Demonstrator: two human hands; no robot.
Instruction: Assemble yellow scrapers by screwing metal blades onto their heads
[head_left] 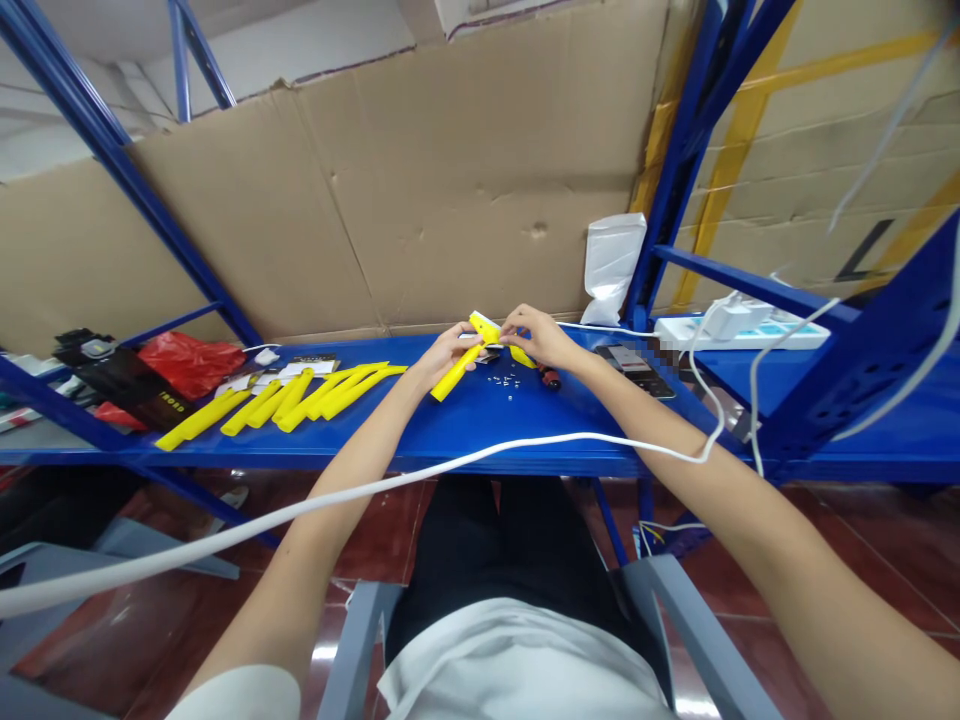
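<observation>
A yellow scraper-like tool [456, 376], with a long handle and a wide head edged in white, is held tilted above the blue table. My left hand [445, 357] is closed around it near the head. At the head's right side, my right hand [534, 335] has its thumb and fingers pinched together; whatever they hold is too small to make out. Beneath the hands, several tiny screw-like pieces [508, 381] lie scattered. Another yellow piece [523, 357] rests under my right hand, beside a red and black screwdriver-like tool [550, 378].
Several yellow handles [300, 400] lie in a row on the left of the blue table [450, 440]. Beyond them are a red plastic bag [191, 362] and a black box [124, 375]. A phone [637, 370] and power strip [742, 332] sit right. A white cable [480, 452] crosses the foreground.
</observation>
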